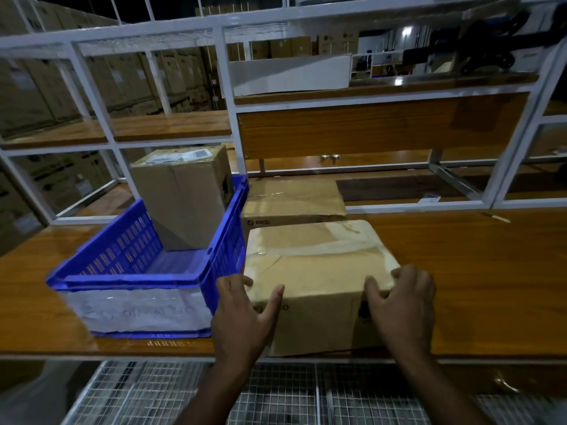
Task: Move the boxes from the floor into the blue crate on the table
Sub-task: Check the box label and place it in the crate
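Both hands, left hand (245, 314) and right hand (402, 305), clasp the near corners of a cardboard box (319, 271) on the table (475, 271), seemingly to lift it into the blue crate (129, 280) alongside, already holding one upright box (184, 194)

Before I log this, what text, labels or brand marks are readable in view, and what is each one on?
"PICO", with a round logo: front face of the far cardboard box beside the blue crate.
Dark print on the near box: covered by the left hand, unreadable.
White shipping label on the box in the crate: too small to read.
Faint writing on the crate's white front panel: too blurred to read.
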Demonstrator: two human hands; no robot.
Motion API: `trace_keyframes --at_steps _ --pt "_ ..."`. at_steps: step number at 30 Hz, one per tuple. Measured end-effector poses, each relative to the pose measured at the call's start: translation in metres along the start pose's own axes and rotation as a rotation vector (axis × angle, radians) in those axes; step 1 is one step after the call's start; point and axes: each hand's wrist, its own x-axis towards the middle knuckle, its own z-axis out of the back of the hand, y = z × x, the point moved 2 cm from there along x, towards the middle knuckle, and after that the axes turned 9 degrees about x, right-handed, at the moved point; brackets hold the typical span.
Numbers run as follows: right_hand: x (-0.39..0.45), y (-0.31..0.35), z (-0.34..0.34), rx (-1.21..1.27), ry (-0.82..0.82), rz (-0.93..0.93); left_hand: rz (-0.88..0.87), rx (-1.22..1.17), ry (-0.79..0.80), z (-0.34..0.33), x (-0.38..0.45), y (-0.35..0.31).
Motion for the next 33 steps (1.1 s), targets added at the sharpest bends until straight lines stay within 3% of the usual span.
trace_keyframes --at_steps 3,6,10,20,24,29,33 --pt "-0.008 -0.005 -0.005 -0.074 0.039 0.020 -0.045 0.044 0.018 -0.009 -0.002 0.002" --pt "-0.002 0.007 -0.007 -0.222 0.030 0.166 -0.200 0.059 -0.017 -0.014 0.008 -0.008" --pt "0.003 0.029 -0.022 -0.226 0.189 0.346 -0.423 0.071 0.133 -0.021 0.019 -0.040" --pt "0.030 0.047 -0.034 -0.269 0.304 0.257 -0.427 0.178 0.248 -0.022 0.044 -0.055" --pt "0.044 0.059 -0.050 -0.328 0.364 0.318 -0.438 0.156 0.283 -0.030 0.068 -0.055" --pt "0.042 0.068 -0.073 -0.352 0.639 0.474 -0.532 0.364 0.548 -0.050 0.080 -0.051" --pt "0.049 0.065 -0.086 -0.371 0.815 0.432 -0.537 0.377 0.593 -0.054 0.079 -0.047"
